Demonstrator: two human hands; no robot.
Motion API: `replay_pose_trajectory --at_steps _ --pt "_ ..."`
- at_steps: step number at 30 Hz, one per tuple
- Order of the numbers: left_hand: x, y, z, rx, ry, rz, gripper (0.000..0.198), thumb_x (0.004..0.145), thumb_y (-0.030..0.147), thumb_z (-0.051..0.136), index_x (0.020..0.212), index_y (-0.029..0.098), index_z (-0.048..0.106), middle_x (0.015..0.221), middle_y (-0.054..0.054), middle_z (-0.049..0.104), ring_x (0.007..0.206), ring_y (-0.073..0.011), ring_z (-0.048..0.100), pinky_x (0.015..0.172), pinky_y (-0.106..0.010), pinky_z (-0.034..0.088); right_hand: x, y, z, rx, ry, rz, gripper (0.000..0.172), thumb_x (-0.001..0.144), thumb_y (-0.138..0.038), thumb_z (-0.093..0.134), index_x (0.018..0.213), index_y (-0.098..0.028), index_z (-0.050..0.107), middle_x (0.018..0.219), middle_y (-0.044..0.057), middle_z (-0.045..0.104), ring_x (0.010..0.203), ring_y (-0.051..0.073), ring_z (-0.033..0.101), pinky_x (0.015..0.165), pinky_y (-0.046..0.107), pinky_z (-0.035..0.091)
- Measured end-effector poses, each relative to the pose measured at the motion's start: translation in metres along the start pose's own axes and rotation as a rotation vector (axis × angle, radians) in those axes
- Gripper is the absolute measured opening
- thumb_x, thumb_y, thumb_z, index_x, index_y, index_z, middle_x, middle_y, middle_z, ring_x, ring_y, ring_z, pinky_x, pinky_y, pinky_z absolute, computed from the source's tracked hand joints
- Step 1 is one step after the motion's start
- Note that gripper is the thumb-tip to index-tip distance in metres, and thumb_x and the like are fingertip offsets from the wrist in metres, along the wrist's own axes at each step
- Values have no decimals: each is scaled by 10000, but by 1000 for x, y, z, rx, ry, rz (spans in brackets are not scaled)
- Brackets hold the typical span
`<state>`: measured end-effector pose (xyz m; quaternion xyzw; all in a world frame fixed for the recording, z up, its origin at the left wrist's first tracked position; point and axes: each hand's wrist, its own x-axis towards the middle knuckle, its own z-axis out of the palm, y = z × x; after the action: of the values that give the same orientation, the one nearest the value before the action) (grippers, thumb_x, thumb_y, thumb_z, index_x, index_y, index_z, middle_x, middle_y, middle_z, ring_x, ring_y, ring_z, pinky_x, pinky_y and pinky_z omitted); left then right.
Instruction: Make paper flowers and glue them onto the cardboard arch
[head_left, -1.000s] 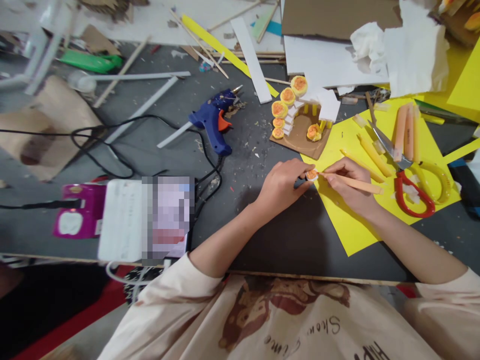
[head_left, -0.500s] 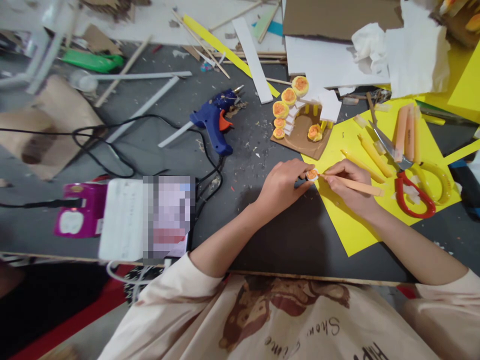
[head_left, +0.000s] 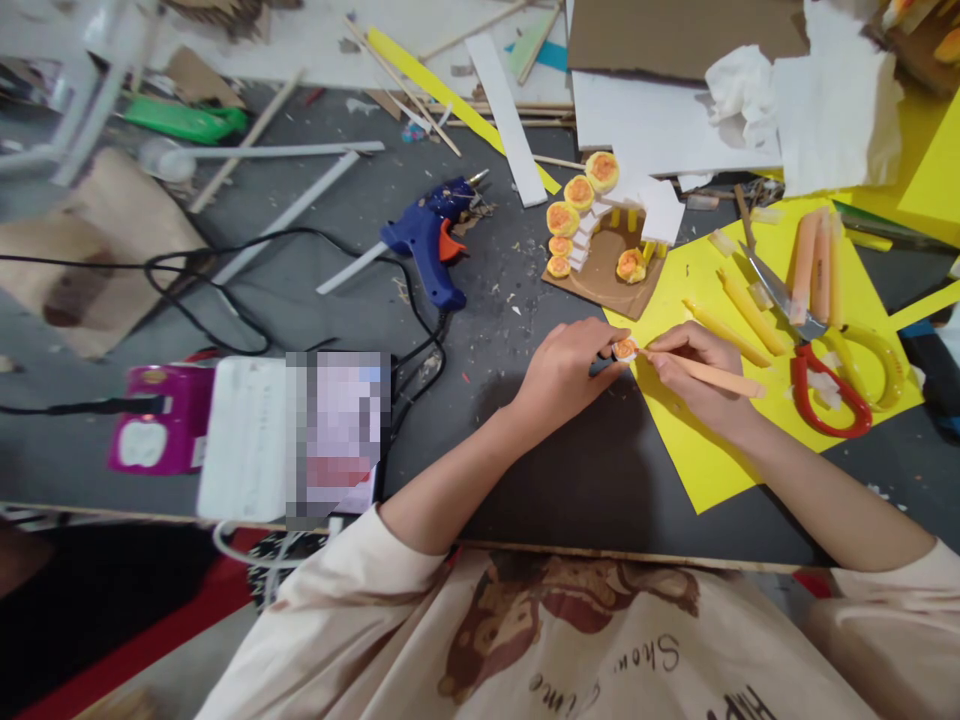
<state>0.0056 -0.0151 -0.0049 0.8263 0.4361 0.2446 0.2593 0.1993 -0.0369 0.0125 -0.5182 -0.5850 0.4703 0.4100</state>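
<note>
My left hand pinches a small white round piece with orange colouring between thumb and fingers. Closed round a peach-orange marker pen, my right hand holds its tip at the right edge of that piece. Just beyond both hands stands a small cardboard model, bearing several yellow-and-orange rosettes beside white steps. Under my right hand lies a yellow sheet. More orange and yellow markers rest on it, near red-and-yellow-handled scissors.
A blue glue gun lies left of the model, its black cord looping leftward. White power strip and phone sit at the table's front left. Paper strips, sticks, a green cutter and crumpled tissue lie farther back.
The marker's tip and my right hand shift very slightly at the small round piece, and more orange lines seem to show on it. Everything else stays in place.
</note>
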Motion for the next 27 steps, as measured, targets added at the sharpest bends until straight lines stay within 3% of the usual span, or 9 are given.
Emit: replay_pose_trajectory --at_steps 14,21,27 --pt "0 -1 2 21 11 4 211 865 208 683 1061 143 643 853 -26 672 768 -162 604 692 -263 351 2 0 0 27 14 -20 109 787 -278 682 724 -202 636 656 -6 652 573 113 565 517 233 418" --pt "0 -2 2 24 44 48 195 857 193 696 1039 150 642 847 -18 682 775 -161 612 694 -261 348 1 2 1 39 -92 -2 130 810 -319 684 767 -199 659 633 -6 641 559 109 553 503 228 399" --pt "0 -2 2 27 22 29 191 882 231 672 1051 148 642 858 -29 681 782 -163 608 687 -264 344 1 0 0 28 6 22 97 788 -269 671 728 -199 641 630 -7 626 568 115 543 509 237 399"
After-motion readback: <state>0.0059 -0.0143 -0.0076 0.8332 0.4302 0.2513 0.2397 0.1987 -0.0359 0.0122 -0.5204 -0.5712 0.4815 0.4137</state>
